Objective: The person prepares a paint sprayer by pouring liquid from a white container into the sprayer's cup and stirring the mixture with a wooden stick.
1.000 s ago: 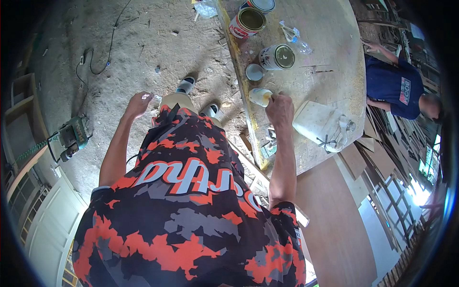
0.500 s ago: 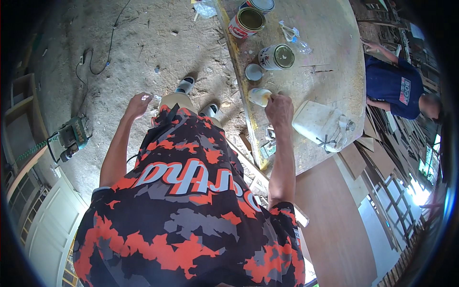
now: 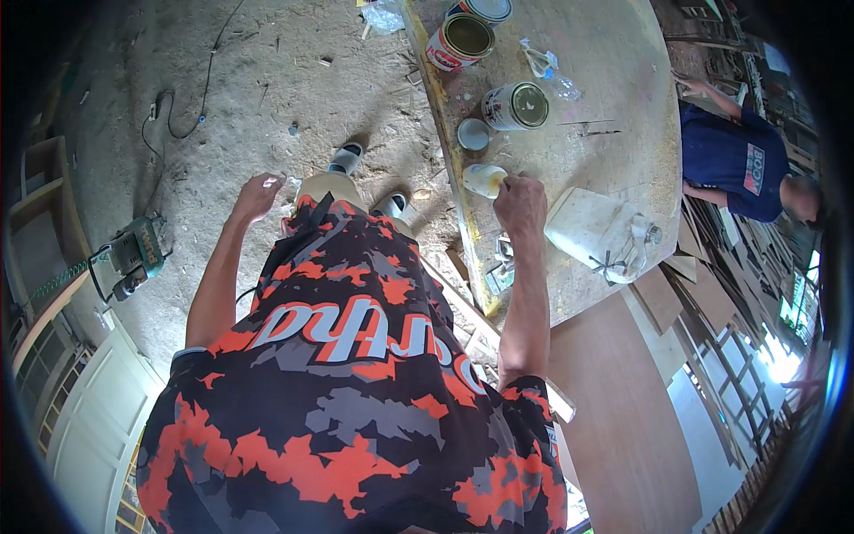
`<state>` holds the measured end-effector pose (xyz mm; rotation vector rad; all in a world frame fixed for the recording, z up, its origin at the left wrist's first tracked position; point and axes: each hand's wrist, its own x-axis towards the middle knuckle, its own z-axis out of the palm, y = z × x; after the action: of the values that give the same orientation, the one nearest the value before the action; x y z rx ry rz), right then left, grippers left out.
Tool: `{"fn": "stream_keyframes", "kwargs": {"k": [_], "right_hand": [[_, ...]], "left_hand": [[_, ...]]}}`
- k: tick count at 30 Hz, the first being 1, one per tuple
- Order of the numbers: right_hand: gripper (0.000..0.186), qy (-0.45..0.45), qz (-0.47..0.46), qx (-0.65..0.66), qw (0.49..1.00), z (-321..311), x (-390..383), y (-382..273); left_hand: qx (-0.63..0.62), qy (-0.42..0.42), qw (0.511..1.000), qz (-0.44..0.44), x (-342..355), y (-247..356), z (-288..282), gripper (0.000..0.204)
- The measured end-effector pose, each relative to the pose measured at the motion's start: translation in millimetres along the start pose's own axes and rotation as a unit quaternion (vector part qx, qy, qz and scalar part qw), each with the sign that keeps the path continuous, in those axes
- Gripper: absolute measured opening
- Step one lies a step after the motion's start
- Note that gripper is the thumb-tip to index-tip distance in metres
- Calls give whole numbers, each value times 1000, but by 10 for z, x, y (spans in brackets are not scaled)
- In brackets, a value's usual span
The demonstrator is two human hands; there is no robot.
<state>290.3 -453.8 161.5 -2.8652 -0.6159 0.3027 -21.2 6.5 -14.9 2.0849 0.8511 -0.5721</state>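
My left hand [image 3: 258, 198] hangs over the floor to the left of my body, its fingers pinched on a small whitish crumpled piece [image 3: 290, 182]. Its material is too small to tell. Over the table's near edge, my right hand [image 3: 520, 205] is closed, knuckles up, right beside a small white cup [image 3: 483, 181] with something yellowish at its rim. What those fingers grip is hidden by the hand. A large translucent plastic jug [image 3: 592, 227] lies to the right of that hand. Beyond the cup is a round whitish lid [image 3: 472, 134], with an open paint can [image 3: 516, 107] next to it.
The wooden table [image 3: 614, 169] also bears another open can [image 3: 461, 42], a clear plastic bottle [image 3: 564, 86] and thin sticks [image 3: 594, 132]. A green power tool [image 3: 138, 254] stands at left, near a cord [image 3: 206, 89]. Another person [image 3: 734, 160] is across the table. Plywood [image 3: 623, 418] leans at lower right.
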Motion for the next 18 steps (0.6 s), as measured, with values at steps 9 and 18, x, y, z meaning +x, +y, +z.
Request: {"fn": "stream_keyframes", "kwargs": {"k": [9,18], "right_hand": [[18,-85,-15,-18,996,-38,24,-7],[21,-45,-13,73,996,-51,-1,-41]], "left_hand": [[3,-6,1000,-9,-33,55,-34,48],[9,1,1000,-2,-37,19,-35,49]]}}
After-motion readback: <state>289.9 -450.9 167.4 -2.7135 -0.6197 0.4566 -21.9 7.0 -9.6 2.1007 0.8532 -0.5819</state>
